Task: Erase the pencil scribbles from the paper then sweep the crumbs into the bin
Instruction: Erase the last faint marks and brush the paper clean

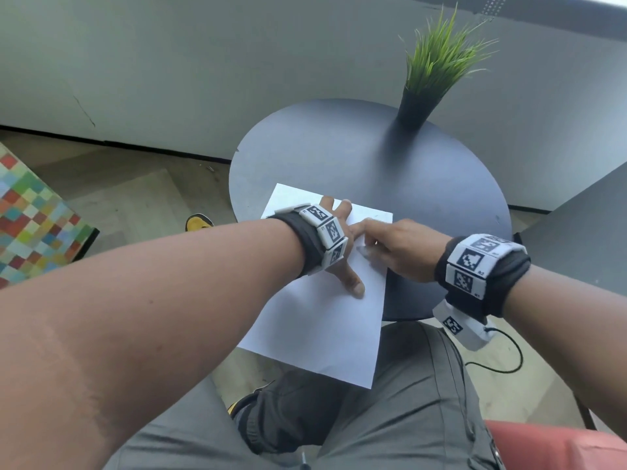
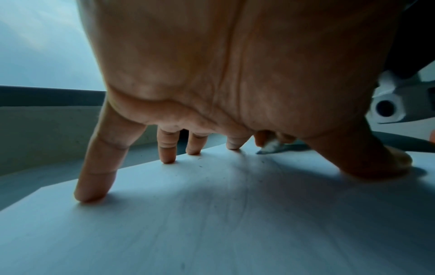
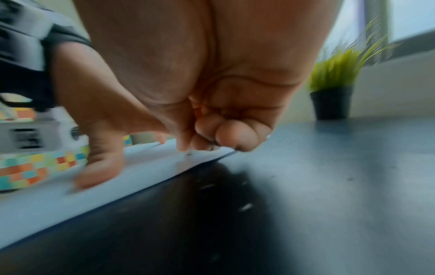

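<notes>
A white paper (image 1: 322, 327) lies on the round dark table (image 1: 373, 164), its near end hanging over the edge above my lap. My left hand (image 1: 344, 273) presses it flat with spread, straight fingers (image 2: 94, 182). My right hand (image 1: 397, 245) sits at the paper's right edge with fingers curled, pinching a small white eraser (image 2: 270, 147) whose tip touches the sheet. Faint grey pencil lines (image 2: 244, 195) show on the paper (image 2: 212, 232). Pale eraser crumbs (image 3: 246, 206) lie on the table (image 3: 329, 186) beside the sheet. No bin is in view.
A green plant in a black pot (image 1: 420, 106) stands at the table's far side. A second dark surface (image 1: 583, 232) is at the right. A multicoloured checkered block (image 1: 30, 218) stands on the wooden floor to the left.
</notes>
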